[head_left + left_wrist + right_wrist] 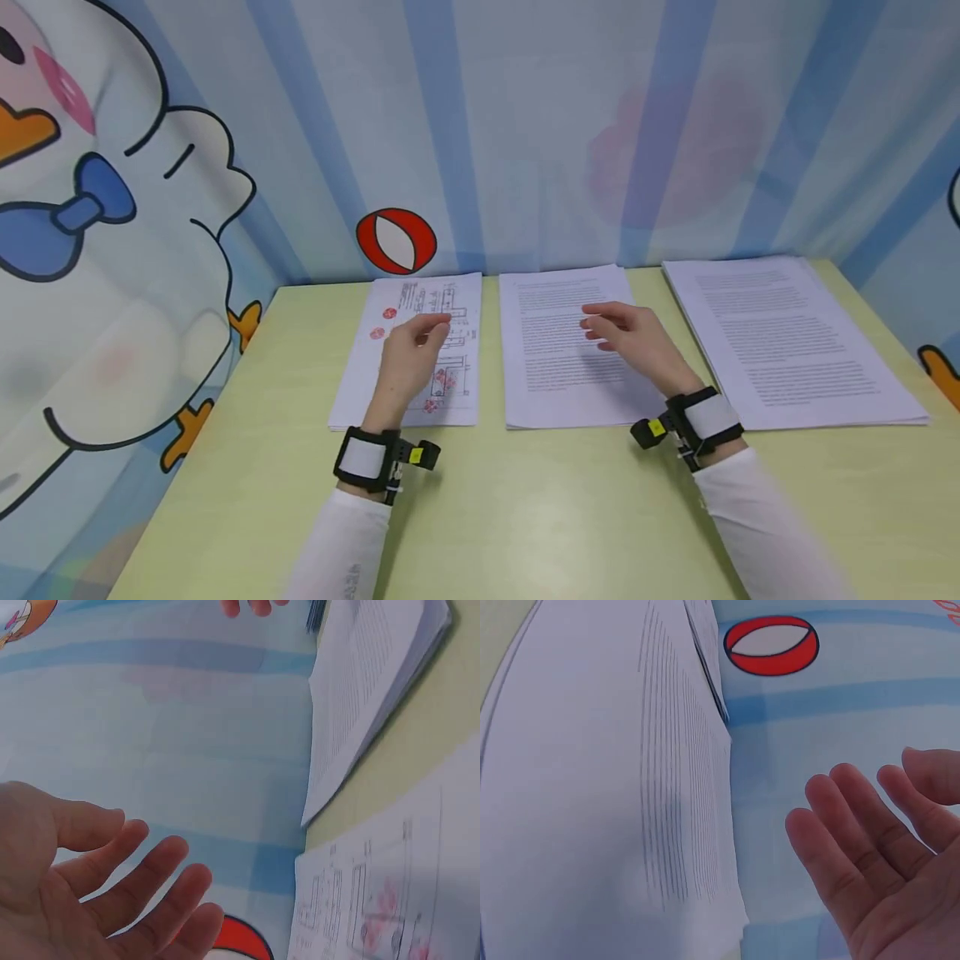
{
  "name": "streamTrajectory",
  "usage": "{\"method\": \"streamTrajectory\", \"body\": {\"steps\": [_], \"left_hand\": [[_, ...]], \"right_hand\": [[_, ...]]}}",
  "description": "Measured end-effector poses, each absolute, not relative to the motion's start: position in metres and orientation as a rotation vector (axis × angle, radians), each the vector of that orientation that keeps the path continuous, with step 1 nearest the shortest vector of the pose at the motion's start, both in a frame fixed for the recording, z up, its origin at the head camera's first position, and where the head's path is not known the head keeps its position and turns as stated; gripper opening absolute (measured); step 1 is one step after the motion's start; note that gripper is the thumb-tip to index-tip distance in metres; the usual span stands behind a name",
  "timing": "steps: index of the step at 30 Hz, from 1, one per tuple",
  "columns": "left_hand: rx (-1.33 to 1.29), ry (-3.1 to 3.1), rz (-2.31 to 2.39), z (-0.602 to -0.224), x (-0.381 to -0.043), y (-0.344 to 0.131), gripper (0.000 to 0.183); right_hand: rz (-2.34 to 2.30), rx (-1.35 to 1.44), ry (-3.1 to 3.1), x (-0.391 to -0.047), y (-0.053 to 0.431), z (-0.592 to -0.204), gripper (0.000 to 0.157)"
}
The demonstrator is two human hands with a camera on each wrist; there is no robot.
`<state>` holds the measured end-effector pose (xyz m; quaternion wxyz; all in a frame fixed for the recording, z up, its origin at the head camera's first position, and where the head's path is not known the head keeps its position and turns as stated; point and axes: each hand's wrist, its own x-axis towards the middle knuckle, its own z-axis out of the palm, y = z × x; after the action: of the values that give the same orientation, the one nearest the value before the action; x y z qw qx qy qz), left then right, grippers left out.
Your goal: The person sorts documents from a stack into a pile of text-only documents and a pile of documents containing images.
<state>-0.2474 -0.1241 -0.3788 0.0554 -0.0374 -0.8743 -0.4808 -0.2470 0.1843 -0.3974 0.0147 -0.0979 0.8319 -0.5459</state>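
Three stacks of paper lie side by side on a pale yellow table. In the head view, my left hand [412, 354] hovers over the left stack [356, 396], whose top sheet carries line drawings and red marks. My right hand [633, 337] is in the air above the middle stack [551, 367] of printed text. Farther right lies a thicker stack of printed sheets [787, 342]. Both wrist views show loosely bent fingers, in the left hand [112, 892] and the right hand [892, 862], with nothing between them and apart from the paper.
The table [540, 508] meets a striped blue backdrop curtain [540, 125] behind the stacks. A cartoon duck [112, 333] is printed on the cloth at left, and a red and white ball [396, 241] is printed behind the left stack. Each wrist wears a strapped camera.
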Motion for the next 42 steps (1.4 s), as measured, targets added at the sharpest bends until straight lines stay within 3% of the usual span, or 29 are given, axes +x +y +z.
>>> {"method": "streamTrajectory", "body": {"steps": [13,28,34,42], "left_hand": [[-0.528,-2.734,-1.663,-0.395,-0.244,-0.039,0.027],[-0.734,-2.807,-1.825,-0.410,-0.226,0.056,0.028],[-0.673,-2.856,-1.919,-0.424,-0.224,0.091,0.029],[-0.421,-2.858,-2.072,-0.434,-0.220,0.136,0.040]], "right_hand": [[-1.375,-0.219,3.126,-0.218,0.288,-0.391,0.042],[-0.933,0.303,3.236,-0.198,0.380,-0.405,0.057],[-0.812,0.371,3.172,-0.195,0.400,-0.418,0.059],[-0.787,0.491,3.005,-0.193,0.413,-0.424,0.075]]}}
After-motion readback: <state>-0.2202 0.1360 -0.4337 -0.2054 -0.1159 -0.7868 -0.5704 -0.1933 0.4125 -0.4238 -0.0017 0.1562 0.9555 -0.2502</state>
